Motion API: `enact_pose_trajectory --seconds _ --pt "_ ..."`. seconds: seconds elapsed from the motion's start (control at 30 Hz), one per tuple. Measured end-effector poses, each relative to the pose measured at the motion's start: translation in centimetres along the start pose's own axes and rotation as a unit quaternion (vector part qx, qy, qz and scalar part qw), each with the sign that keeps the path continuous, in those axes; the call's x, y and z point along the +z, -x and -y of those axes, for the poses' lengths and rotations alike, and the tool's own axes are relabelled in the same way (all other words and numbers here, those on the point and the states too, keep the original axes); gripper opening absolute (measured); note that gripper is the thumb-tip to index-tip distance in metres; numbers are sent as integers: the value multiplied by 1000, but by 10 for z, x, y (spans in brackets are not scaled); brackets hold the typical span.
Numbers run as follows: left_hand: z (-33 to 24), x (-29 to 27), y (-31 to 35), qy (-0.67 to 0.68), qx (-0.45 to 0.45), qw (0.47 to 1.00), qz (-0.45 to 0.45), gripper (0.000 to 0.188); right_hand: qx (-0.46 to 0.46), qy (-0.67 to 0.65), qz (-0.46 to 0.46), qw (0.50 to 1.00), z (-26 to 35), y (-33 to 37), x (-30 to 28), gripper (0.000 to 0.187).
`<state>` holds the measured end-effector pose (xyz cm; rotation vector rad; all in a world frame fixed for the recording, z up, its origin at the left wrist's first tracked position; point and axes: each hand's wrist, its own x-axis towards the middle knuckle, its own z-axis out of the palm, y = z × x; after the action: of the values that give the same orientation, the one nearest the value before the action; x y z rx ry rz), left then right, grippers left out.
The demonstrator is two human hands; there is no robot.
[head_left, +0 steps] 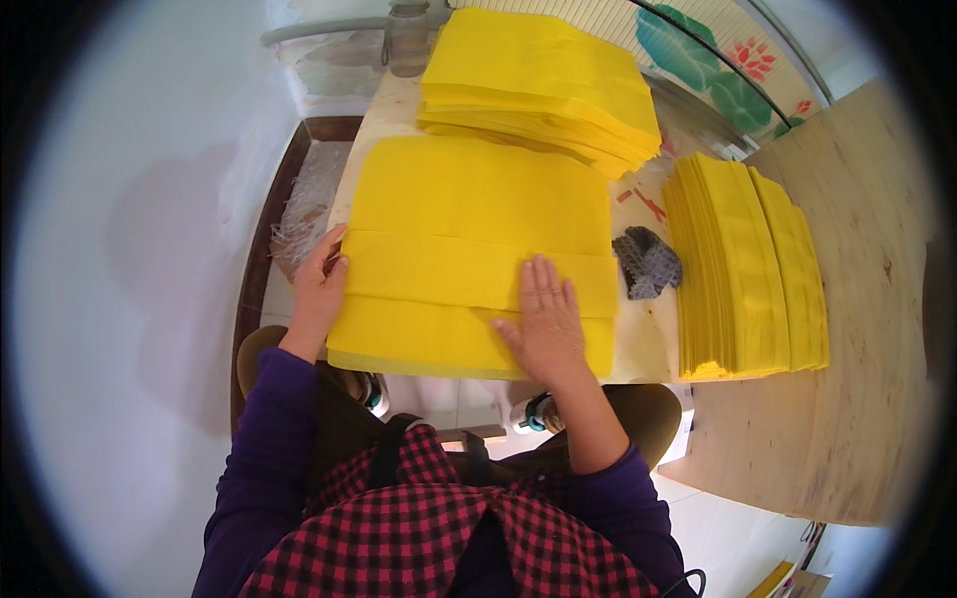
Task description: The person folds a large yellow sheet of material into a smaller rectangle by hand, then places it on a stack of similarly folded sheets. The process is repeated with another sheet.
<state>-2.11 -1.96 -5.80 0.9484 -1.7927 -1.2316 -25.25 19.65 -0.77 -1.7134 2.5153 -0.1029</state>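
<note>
A stack of large yellow paper sheets lies on the table in front of me, its top sheet folded into a band across the near part. My left hand grips the left edge of that folded band, thumb on top. My right hand lies flat with fingers spread on the near right part of the sheet, pressing it down.
A second thick pile of yellow sheets sits at the far end. A fanned stack of folded yellow sheets lies on a wooden board at right. A dark grey mesh cloth rests between stacks. White floor at left.
</note>
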Motion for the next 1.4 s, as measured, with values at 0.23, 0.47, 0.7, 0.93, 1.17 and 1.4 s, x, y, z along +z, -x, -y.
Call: enact_pose_trajectory --seconds 0.23,0.47,0.7,0.93,1.17,1.4 --pt "-5 -1 1 -8 -15 1000 13 43 64 -5 -32 997 -37 6 -1 86" --pt "-51 -19 3 -207 139 968 34 48 61 5 -38 997 -37 7 0 85" --pt "-114 111 58 -165 207 922 283 60 55 -8 -38 998 -40 6 4 75" --pt "-116 177 59 -320 149 893 279 72 37 20 -60 997 -44 8 10 68" --pt "-88 124 54 -454 105 864 193 75 38 -4 -66 997 -43 7 10 67" --pt "-68 64 45 -478 50 868 129 79 41 -6 -74 996 -40 7 10 68"
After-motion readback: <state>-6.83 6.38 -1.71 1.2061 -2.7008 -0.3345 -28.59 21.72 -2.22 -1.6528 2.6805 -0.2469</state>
